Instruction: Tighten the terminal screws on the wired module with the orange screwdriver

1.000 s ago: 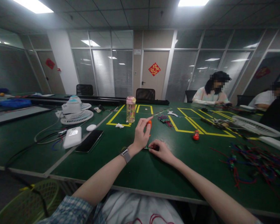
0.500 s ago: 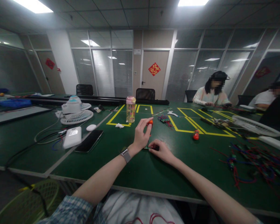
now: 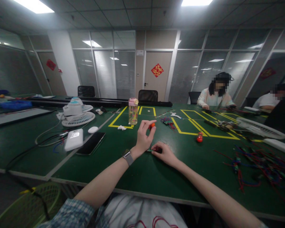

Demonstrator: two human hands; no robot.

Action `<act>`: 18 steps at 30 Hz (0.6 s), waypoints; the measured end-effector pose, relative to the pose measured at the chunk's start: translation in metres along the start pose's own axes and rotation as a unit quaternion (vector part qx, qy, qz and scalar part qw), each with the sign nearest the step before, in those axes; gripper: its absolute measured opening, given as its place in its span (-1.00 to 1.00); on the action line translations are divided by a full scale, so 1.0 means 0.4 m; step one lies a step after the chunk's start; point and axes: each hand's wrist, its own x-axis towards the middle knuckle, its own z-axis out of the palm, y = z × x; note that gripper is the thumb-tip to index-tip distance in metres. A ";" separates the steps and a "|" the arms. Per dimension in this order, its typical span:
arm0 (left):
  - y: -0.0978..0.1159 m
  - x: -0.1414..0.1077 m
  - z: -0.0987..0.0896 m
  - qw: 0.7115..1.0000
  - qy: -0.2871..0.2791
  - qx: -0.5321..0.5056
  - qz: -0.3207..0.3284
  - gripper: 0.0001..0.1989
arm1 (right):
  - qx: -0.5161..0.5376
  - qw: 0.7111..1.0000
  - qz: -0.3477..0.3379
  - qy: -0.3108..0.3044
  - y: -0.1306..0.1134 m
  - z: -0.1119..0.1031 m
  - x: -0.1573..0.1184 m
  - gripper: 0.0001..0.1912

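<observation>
Fingers on the left hand [image 3: 143, 139] are curled round and closed on an orange tool [image 3: 152, 125], with one finger sticking out past it toward the far side. The ones on the right hand [image 3: 165, 153] are pinched together at the end of a small green board [image 3: 149, 150], so not much of a gap there. The board sits low over the green table [image 3: 123, 167], just below the orange tool; can't really tell if it's touching the surface. There's a watch [image 3: 127, 157] on the left wrist too.

Moving out a bit, a pink-lidded bottle [image 3: 133, 114] stands upright on the far side of the hands, with a crumpled white tissue [image 3: 121, 128] near its base. Small wire bundle [image 3: 167, 122] is on the far right of the hands, and a little red object [image 3: 199, 137] is further right. Over on the left you've got a black phone [image 3: 91, 143] lying flat, a white box with a lit display [image 3: 73, 140] beside it, and a white fan [image 3: 78, 120] behind those. Big messy wire pile [image 3: 258, 167] at the near right, and a person [image 3: 215, 95] sits at the far right.
</observation>
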 end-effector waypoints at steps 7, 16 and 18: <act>0.000 0.002 0.000 1.000 0.003 -0.013 -0.007 -0.79 | 0.000 1.000 -0.003 0.001 0.006 0.002 0.001 -0.89; 0.001 0.001 -0.001 1.000 0.006 -0.006 -0.004 -0.80 | 0.000 1.000 -0.006 0.004 0.006 0.002 0.001 -0.90; 0.002 0.001 -0.001 1.000 0.005 -0.006 -0.005 -0.81 | 0.000 1.000 -0.008 0.002 0.006 0.002 0.001 -0.89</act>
